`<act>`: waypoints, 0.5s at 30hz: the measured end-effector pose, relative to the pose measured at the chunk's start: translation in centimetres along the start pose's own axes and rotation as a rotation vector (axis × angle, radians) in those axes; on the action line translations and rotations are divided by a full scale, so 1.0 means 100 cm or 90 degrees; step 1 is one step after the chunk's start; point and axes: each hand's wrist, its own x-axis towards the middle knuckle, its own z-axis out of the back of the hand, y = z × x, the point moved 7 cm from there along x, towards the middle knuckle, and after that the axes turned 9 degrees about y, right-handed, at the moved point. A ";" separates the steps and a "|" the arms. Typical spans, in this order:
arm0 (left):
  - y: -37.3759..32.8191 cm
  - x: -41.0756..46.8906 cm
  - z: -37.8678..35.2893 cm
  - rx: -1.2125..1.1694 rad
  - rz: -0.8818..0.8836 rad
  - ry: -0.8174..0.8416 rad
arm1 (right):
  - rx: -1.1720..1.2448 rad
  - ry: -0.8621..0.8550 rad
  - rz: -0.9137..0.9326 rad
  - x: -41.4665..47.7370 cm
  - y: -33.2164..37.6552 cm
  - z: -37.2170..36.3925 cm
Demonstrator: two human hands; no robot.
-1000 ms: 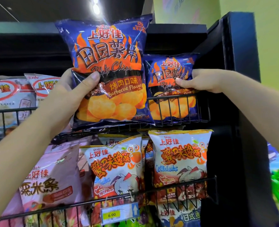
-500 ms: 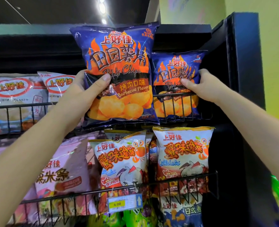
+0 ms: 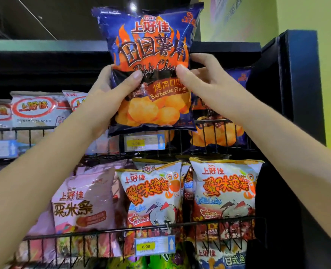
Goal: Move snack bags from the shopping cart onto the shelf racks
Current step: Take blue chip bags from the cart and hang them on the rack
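The barbecue potato chip bag (image 3: 151, 55) is held upright in the air, its lower edge just above and in front of the top wire rack (image 3: 222, 120); the left hand (image 3: 110, 98) grips the bag's left side, thumb laid across the front, fingers curled behind; the right hand (image 3: 205, 82) pinches the right edge, thumb on the front, fingers spread behind; inside the rack, partly hidden by the right wrist, stands a second blue chip bag (image 3: 236, 133); below the rack stand white crab-flavour bags (image 3: 224, 191).
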 end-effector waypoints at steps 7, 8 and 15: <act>0.001 0.018 0.013 0.028 -0.041 0.036 | 0.028 -0.043 0.067 0.027 0.007 -0.021; 0.003 0.020 0.017 0.047 -0.040 0.037 | 0.032 -0.053 0.067 0.030 0.003 -0.024; 0.017 0.030 0.029 0.134 -0.026 0.014 | 0.015 -0.063 0.047 0.046 -0.018 -0.040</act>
